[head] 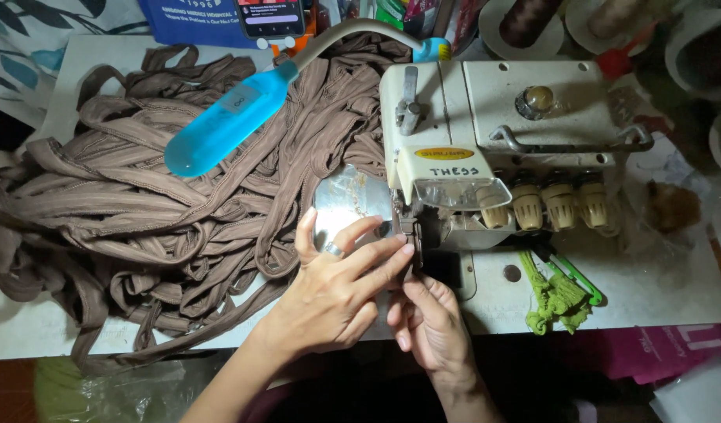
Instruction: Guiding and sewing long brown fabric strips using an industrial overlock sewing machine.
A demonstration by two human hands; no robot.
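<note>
The left hand is lying half open with a ringed finger, its fingertips pressing at the needle area of the cream sewing machine, while the right hand is pinching a brown fabric strip right under the presser foot. Just above the hands, a yellow oval label and a white handwritten sticker are sitting on the machine's front guard, and a blue gooseneck lamp is hanging over the heap of brown strips covering the left of the table. Green thread snips are lying to the right, and a dark blue printed package is standing at the far edge.
</note>
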